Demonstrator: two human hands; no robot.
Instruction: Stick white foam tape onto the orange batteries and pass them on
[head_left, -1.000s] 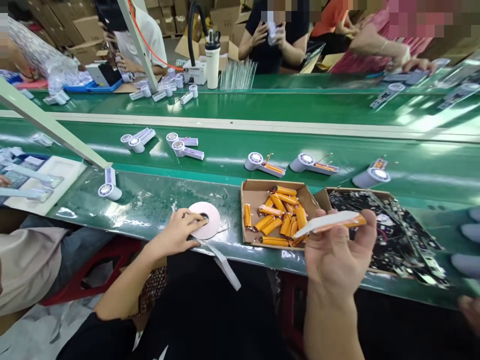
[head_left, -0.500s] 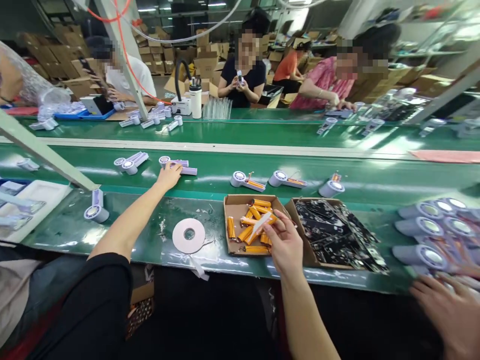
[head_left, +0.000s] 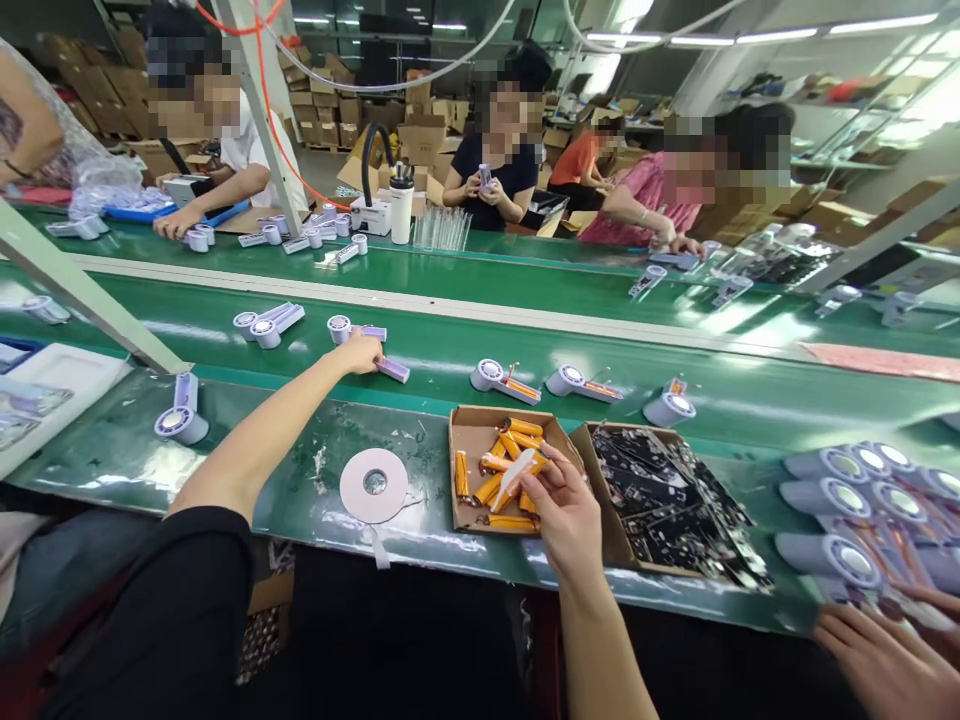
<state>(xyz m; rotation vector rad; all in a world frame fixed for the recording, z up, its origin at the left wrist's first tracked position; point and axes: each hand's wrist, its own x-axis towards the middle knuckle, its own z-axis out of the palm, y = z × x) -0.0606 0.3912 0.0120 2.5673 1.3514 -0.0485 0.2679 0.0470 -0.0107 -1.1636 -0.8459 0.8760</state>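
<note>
My left hand (head_left: pixel 358 354) reaches over the green belt, its fingers closed around a lilac fan housing (head_left: pixel 393 370); only the handle end shows past the fingers. Just behind it lies another lilac fan (head_left: pixel 339 328) with a round head. My right hand (head_left: pixel 568 512) pinches a white strip of tape (head_left: pixel 516 478) between thumb and fingers, above a cardboard box (head_left: pixel 465 518) of orange battery cells (head_left: pixel 491 490). An orange cell shows right behind those fingertips; I cannot tell whether it is held too. A white tape roll (head_left: pixel 373 486) lies flat on the bench between my arms.
A box of black circuit boards (head_left: pixel 667 500) adjoins the battery box. Fans with orange cells (head_left: pixel 506 382) lie along the belt. At right, another person's hands (head_left: pixel 892 650) work by stacked fans (head_left: pixel 840 500). A slanted metal post (head_left: pixel 90 290) stands left. Several people sit opposite.
My left hand has shifted right, and the fan housing under it has turned and come away from the one behind. The right hand keeps its pinch over the box. The view has tilted slightly.
</note>
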